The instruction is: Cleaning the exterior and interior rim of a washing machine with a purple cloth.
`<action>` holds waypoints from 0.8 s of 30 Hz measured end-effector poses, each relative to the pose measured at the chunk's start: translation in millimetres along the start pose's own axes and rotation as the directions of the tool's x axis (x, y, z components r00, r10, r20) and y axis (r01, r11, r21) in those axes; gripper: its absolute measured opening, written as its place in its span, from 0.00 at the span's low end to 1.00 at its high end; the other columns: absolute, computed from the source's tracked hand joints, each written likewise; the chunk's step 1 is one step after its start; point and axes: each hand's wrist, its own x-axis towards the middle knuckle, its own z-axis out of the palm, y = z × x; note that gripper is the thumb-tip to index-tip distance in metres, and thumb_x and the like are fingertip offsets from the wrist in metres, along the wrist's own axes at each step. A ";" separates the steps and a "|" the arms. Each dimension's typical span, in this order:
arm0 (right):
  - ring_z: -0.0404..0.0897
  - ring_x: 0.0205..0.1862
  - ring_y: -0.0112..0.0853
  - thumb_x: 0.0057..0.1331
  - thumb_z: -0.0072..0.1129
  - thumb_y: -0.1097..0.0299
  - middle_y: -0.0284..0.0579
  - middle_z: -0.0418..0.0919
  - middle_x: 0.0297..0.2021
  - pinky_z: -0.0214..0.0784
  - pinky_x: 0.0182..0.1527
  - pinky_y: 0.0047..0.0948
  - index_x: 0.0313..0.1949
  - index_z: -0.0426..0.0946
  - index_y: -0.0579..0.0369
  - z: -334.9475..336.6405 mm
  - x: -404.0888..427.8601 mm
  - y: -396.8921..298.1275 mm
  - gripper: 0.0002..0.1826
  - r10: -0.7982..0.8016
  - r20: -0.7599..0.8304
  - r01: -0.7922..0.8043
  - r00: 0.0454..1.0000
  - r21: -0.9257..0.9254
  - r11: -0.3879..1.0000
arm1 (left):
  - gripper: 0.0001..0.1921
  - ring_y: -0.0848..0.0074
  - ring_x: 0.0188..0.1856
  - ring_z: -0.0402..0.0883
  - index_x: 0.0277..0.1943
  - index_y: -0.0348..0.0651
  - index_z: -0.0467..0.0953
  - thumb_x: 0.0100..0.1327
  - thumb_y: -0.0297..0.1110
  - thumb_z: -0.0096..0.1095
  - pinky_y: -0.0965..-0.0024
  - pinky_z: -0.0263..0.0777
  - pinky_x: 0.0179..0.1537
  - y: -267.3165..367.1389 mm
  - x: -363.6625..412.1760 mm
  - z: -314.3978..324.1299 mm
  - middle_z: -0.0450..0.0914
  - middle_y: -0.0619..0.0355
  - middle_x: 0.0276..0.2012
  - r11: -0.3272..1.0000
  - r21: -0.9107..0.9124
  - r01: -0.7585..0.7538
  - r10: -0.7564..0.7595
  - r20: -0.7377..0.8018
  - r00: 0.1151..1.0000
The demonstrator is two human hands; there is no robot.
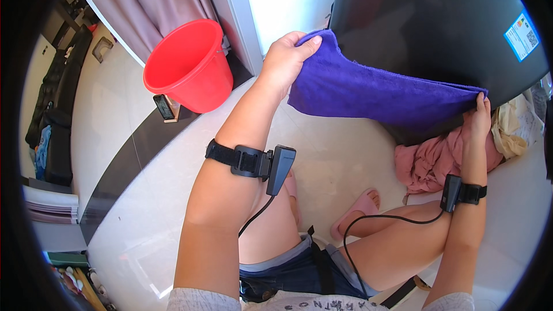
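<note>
A purple cloth towel (pixel 367 90), apparently folded, is stretched between my two hands in front of a dark, glossy appliance (pixel 410 21). My left hand (pixel 289 56) grips its upper left corner, thumb on top. At the far right corner, my right hand (pixel 479 114) pinches the cloth between thumb and fingers. The towel's lower edge hangs free above the floor. Each forearm wears a black strap with a small cabled device.
A red plastic bucket (pixel 224 82) stands at the upper left, beside a phone (pixel 163 107) on a small stand. Pink fabric (pixel 425 160) lies bunched at the right, below my right hand. A mauve curtain (pixel 142 0) hangs behind the bucket.
</note>
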 end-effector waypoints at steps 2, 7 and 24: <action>0.72 0.45 0.25 0.70 0.50 0.59 0.31 0.75 0.41 0.62 0.50 0.30 0.43 0.72 0.48 -4.3 3.1 -1.1 0.09 0.013 0.015 -0.013 1.000 0.032 0.999 | 0.14 0.83 0.37 0.75 0.42 0.39 0.76 0.64 0.42 0.61 0.79 0.66 0.43 1.5 -0.6 -0.2 0.79 0.63 0.35 0.998 0.040 0.045 -0.047 0.040 0.998; 0.70 0.52 0.30 0.69 0.51 0.60 0.34 0.74 0.48 0.57 0.57 0.33 0.48 0.72 0.48 -4.9 2.4 -2.0 0.11 0.089 0.094 -0.103 0.992 0.162 0.981 | 0.11 0.86 0.31 0.70 0.39 0.39 0.76 0.68 0.40 0.55 0.79 0.64 0.36 -4.8 5.7 -5.2 0.76 0.67 0.29 0.987 0.066 -0.147 0.154 -0.110 0.982; 0.72 0.49 0.28 0.68 0.53 0.58 0.32 0.76 0.44 0.59 0.55 0.30 0.46 0.73 0.46 -14.5 9.8 9.9 0.12 0.192 0.250 -0.260 0.949 0.274 0.926 | 0.11 0.89 0.32 0.64 0.42 0.39 0.73 0.72 0.37 0.45 0.83 0.62 0.37 49.0 -21.3 30.2 0.70 0.70 0.30 0.761 -0.309 -0.570 0.428 -0.421 0.800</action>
